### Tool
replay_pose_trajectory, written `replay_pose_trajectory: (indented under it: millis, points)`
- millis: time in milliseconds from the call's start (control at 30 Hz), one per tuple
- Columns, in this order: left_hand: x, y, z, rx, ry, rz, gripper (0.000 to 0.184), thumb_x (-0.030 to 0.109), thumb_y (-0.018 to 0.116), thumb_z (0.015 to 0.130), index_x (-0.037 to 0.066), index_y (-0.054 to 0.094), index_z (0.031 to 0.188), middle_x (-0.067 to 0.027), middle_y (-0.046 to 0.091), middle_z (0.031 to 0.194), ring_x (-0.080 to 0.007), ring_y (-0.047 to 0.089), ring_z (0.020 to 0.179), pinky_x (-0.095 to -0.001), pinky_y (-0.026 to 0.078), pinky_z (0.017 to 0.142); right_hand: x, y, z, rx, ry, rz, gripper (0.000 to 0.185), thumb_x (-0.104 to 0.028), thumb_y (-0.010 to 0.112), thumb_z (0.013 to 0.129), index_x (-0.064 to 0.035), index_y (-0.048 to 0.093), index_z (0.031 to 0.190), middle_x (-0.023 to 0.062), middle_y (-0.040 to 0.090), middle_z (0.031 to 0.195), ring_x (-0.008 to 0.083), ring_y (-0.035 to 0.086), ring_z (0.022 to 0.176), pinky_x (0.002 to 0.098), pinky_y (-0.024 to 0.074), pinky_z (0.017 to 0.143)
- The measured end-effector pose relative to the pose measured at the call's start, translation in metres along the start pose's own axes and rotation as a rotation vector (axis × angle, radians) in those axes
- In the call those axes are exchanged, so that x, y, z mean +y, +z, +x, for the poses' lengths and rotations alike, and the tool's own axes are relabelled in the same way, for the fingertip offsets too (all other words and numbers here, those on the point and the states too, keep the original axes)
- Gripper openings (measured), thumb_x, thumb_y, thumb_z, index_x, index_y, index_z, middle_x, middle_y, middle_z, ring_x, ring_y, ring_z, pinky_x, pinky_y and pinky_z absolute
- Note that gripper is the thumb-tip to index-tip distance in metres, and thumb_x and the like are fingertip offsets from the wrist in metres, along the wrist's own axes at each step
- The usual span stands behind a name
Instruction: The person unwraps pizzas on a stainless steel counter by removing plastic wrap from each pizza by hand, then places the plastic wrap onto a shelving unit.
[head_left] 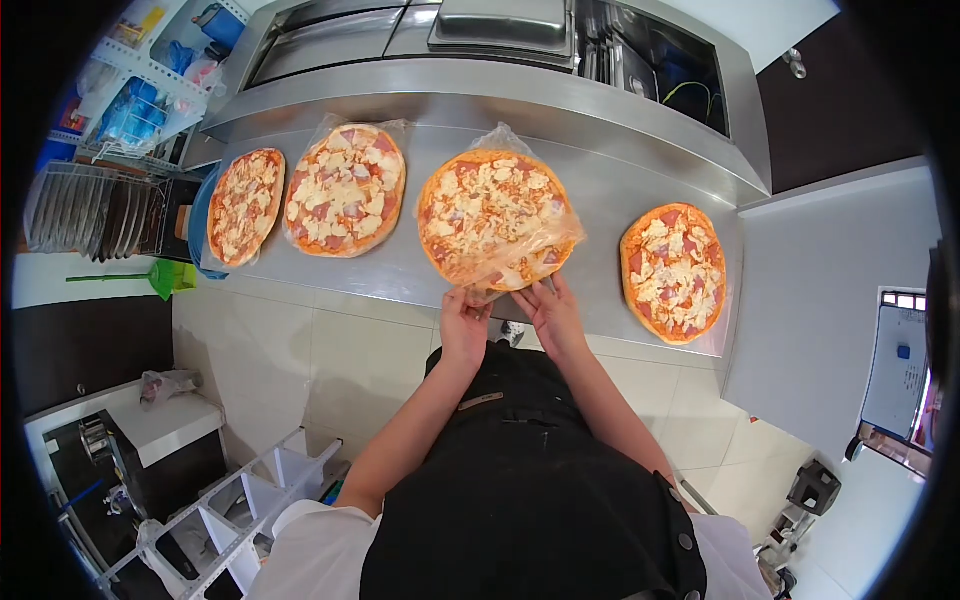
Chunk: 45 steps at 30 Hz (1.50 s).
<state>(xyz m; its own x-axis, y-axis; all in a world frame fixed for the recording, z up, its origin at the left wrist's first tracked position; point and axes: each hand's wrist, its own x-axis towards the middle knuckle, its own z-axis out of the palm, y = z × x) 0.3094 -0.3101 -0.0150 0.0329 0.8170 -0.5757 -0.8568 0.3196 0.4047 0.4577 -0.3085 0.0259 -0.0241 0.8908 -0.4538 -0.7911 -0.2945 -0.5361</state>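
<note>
A pizza (490,210) topped with cheese and ham pieces lies in front of me, partly inside a clear plastic bag (520,255). The film crosses its near side, and a crumpled end sticks out beyond the far edge. My left hand (466,318) pinches the bag's near edge, just below the crust. Close beside it, my right hand (552,310) has its fingers closed at the same edge, right of centre. Some of the fingertips are hidden under the film and the pizza.
Two more pizzas (345,190) (246,205) rest on plastic at the left of the steel counter (580,185), another pizza (675,272) at the right. Behind rises a steel unit (480,95) with lidded wells. A rack of pans (95,210) stands far left, a white organizer (225,510) lower left.
</note>
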Motion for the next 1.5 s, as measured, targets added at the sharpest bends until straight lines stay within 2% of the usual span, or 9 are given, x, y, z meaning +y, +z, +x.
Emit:
replay_pose_trajectory:
  millis: [233, 767, 933, 1067, 1167, 1233, 1333, 1433, 1500]
  points:
    - [0.006, 0.003, 0.009, 0.110, 0.281, 0.152, 0.008, 0.018, 0.042, 0.096, 0.010, 0.043, 0.098, -0.0011, 0.047, 0.076, -0.0089, 0.045, 0.069, -0.0234, 0.040, 0.069, 0.019, 0.004, 0.011, 0.122, 0.038, 0.014, 0.028, -0.003, 0.048, 0.089, 0.0074, 0.045, 0.115, 0.0174, 0.056, 0.109, 0.0242, 0.058, 0.098, 0.0334, 0.0478, 0.091]
    - [0.022, 0.012, 0.039, 0.044, 0.419, 0.261, 0.008, 0.016, 0.042, 0.096, 0.011, 0.044, 0.102, -0.0022, 0.047, 0.085, -0.0087, 0.047, 0.073, -0.0228, 0.041, 0.074, -0.021, 0.002, 0.008, 0.147, 0.008, -0.041, 0.023, -0.010, 0.053, 0.088, 0.0061, 0.050, 0.104, 0.0166, 0.060, 0.094, 0.0201, 0.061, 0.080, 0.0283, 0.0506, 0.075]
    - [0.029, 0.008, 0.053, -0.125, 0.426, 0.469, 0.009, 0.015, 0.046, 0.094, 0.009, 0.049, 0.100, -0.0046, 0.046, 0.091, -0.0108, 0.045, 0.081, -0.0229, 0.040, 0.076, -0.036, -0.016, -0.010, 0.155, 0.041, -0.054, 0.022, -0.009, 0.053, 0.088, 0.0058, 0.050, 0.104, 0.0164, 0.060, 0.093, 0.0207, 0.061, 0.081, 0.0287, 0.0504, 0.075]
    - [0.046, 0.007, 0.061, -0.116, 0.537, 1.343, 0.012, 0.013, 0.049, 0.091, 0.003, 0.052, 0.096, -0.0068, 0.044, 0.096, -0.0152, 0.044, 0.083, -0.0260, 0.039, 0.076, -0.043, -0.040, -0.021, 0.112, 0.062, -0.110, 0.023, -0.010, 0.054, 0.088, 0.0059, 0.051, 0.105, 0.0163, 0.061, 0.092, 0.0206, 0.062, 0.081, 0.0279, 0.0500, 0.075]
    - [0.049, 0.037, 0.059, -0.083, 0.749, 1.675, 0.016, 0.015, 0.055, 0.085, 0.003, 0.055, 0.095, -0.0118, 0.045, 0.101, -0.0223, 0.045, 0.085, -0.0321, 0.038, 0.080, -0.042, -0.045, -0.026, 0.107, 0.082, -0.205, 0.024, -0.010, 0.053, 0.089, 0.0056, 0.050, 0.107, 0.0161, 0.060, 0.094, 0.0209, 0.061, 0.083, 0.0285, 0.0498, 0.076]
    - [0.035, 0.087, 0.045, -0.325, 0.939, 1.609, 0.018, 0.016, 0.057, 0.081, 0.006, 0.058, 0.095, -0.0114, 0.045, 0.099, -0.0251, 0.044, 0.092, -0.0351, 0.038, 0.081, -0.041, -0.049, -0.028, 0.088, 0.117, -0.306, 0.025, -0.010, 0.052, 0.089, 0.0053, 0.050, 0.109, 0.0159, 0.060, 0.096, 0.0211, 0.061, 0.084, 0.0291, 0.0496, 0.078]
    - [-0.003, 0.149, 0.035, -0.957, 0.681, 1.801, 0.021, 0.021, 0.058, 0.078, 0.007, 0.059, 0.094, -0.0128, 0.051, 0.102, -0.0285, 0.046, 0.097, -0.0376, 0.040, 0.084, -0.041, -0.059, -0.026, 0.119, 0.076, -0.302, 0.025, -0.010, 0.050, 0.090, 0.0036, 0.050, 0.110, 0.0151, 0.060, 0.096, 0.0205, 0.061, 0.085, 0.0288, 0.0492, 0.079]
    - [-0.057, 0.163, 0.048, -1.150, 0.749, 1.914, 0.023, 0.022, 0.059, 0.076, 0.007, 0.061, 0.092, -0.0123, 0.054, 0.103, -0.0309, 0.048, 0.098, -0.0393, 0.042, 0.082, -0.041, -0.071, -0.021, 0.152, 0.029, -0.291, 0.025, -0.010, 0.048, 0.090, 0.0019, 0.050, 0.112, 0.0142, 0.060, 0.097, 0.0199, 0.061, 0.085, 0.0285, 0.0487, 0.080]
    - [-0.075, 0.177, 0.050, -1.189, 0.718, 2.188, 0.023, 0.022, 0.058, 0.075, 0.006, 0.061, 0.091, -0.0121, 0.056, 0.101, -0.0315, 0.051, 0.094, -0.0397, 0.043, 0.079, -0.043, -0.081, -0.014, 0.221, -0.047, -0.149, 0.025, -0.011, 0.046, 0.091, 0.0018, 0.050, 0.113, 0.0138, 0.060, 0.099, 0.0197, 0.061, 0.086, 0.0288, 0.0486, 0.080]
